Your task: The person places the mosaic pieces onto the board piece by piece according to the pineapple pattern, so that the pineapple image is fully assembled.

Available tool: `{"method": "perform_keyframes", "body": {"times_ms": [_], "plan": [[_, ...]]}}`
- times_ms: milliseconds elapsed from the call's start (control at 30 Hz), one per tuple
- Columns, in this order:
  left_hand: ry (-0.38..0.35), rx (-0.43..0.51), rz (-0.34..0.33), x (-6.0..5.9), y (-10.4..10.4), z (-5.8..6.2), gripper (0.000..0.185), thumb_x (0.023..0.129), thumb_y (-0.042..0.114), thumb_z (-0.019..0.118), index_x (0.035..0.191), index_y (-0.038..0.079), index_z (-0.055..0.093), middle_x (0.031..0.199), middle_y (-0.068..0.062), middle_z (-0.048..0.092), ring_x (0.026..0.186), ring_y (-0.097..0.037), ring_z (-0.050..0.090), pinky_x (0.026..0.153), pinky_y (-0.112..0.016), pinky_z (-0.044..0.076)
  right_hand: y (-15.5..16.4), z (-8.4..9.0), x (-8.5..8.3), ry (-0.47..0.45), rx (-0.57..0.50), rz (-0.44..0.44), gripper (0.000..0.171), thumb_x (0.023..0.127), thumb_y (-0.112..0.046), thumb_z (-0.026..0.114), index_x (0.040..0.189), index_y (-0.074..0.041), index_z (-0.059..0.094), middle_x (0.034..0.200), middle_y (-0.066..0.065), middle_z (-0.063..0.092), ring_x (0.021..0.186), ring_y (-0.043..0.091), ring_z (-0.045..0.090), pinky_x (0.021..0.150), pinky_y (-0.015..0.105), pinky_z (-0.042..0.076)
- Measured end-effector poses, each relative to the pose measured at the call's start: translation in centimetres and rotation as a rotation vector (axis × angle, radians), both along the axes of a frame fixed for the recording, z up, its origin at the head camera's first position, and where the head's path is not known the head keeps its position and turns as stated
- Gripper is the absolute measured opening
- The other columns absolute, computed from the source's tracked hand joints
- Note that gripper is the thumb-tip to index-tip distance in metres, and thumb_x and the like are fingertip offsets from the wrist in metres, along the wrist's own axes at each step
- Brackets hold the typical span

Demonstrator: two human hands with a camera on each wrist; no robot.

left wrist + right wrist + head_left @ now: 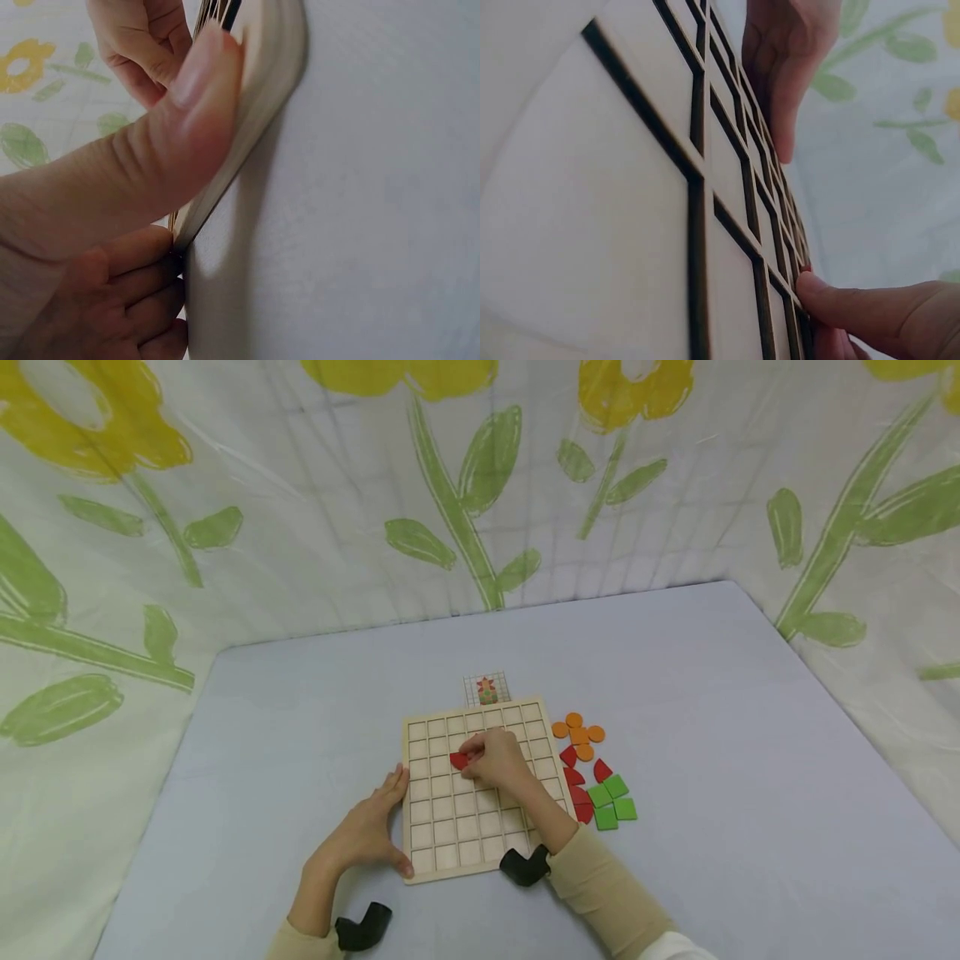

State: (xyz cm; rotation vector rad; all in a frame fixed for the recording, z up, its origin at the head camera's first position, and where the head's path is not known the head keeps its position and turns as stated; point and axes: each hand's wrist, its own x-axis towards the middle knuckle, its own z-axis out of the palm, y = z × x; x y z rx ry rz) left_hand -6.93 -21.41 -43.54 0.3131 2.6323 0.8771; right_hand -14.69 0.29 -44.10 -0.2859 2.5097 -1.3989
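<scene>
A wooden grid board [442, 857] lies on the table. My left hand [367, 827] rests against its left side, fingers along the edge and thumb at the near left corner. In the left wrist view that thumb [202, 105] lies over the board's rim. My right hand [501, 764] is over the upper middle of the grid, its thumb and fingertips pinching a red quarter-circle piece [457, 761], partly hidden by the fingers. In the right wrist view, the right thumb [840, 300] is low at the grid's surface, with only a sliver of red showing.
A small pattern card [487, 689] lies at the board's far edge. To the board's right are several orange pieces [578, 736], loose red quarter-circles [602, 771] and green squares [616, 786]. Black curved wrist mounts [363, 928] stick out from both wrists. A flowered curtain [315, 527] hangs behind the table.
</scene>
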Motion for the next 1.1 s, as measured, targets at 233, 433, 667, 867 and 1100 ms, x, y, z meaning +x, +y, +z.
{"method": "perform_keyframes", "body": {"times_ms": [233,433,667,867,1100], "plan": [[-0.001,-0.001,-0.005,-0.01,0.01,0.02,0.134,0.043,0.022,0.097,0.148,-0.010,0.021,0.155,-0.026,0.017,0.141,-0.045,0.020,0.110,-0.064,0.023,-0.07,-0.30,-0.21,-0.003,-0.012,-0.020,0.025,0.071,0.003,0.082,0.095,0.000,0.076,0.079,0.005,0.069,0.069,0.012,0.063,0.061,0.022,0.051],[0.001,0.005,-0.004,0.00,0.06,0.07,0.134,0.043,0.021,0.097,0.148,-0.011,0.021,0.155,-0.026,0.017,0.142,-0.045,0.020,0.110,-0.063,0.023,-0.11,-0.20,-0.10,0.020,0.001,-0.018,0.025,0.072,0.000,0.083,0.096,0.000,0.076,0.079,0.004,0.069,0.070,0.014,0.063,0.061,0.023,0.052],[-0.003,0.001,-0.001,-0.01,0.04,-0.02,0.135,0.042,0.022,0.097,0.148,-0.010,0.021,0.156,-0.025,0.017,0.142,-0.044,0.019,0.110,-0.063,0.023,-0.25,-0.37,-0.13,0.012,-0.005,-0.048,0.021,0.074,-0.001,0.082,0.094,-0.001,0.077,0.078,0.004,0.069,0.071,0.014,0.063,0.062,0.024,0.052],[-0.005,0.001,0.000,-0.02,0.03,-0.09,0.134,0.042,0.022,0.097,0.149,-0.009,0.021,0.156,-0.025,0.017,0.142,-0.044,0.020,0.110,-0.063,0.023,-0.13,-0.43,-0.13,-0.006,-0.009,-0.056,0.021,0.074,0.000,0.081,0.095,-0.001,0.077,0.079,0.004,0.070,0.072,0.014,0.063,0.062,0.023,0.051],[-0.001,0.001,-0.003,-0.04,0.00,-0.10,0.134,0.042,0.022,0.097,0.148,-0.010,0.022,0.156,-0.025,0.017,0.142,-0.044,0.020,0.110,-0.063,0.023,0.14,-0.35,-0.09,-0.041,-0.039,-0.058,0.022,0.075,0.001,0.080,0.096,0.000,0.076,0.080,0.005,0.070,0.072,0.014,0.064,0.060,0.022,0.051]]}}
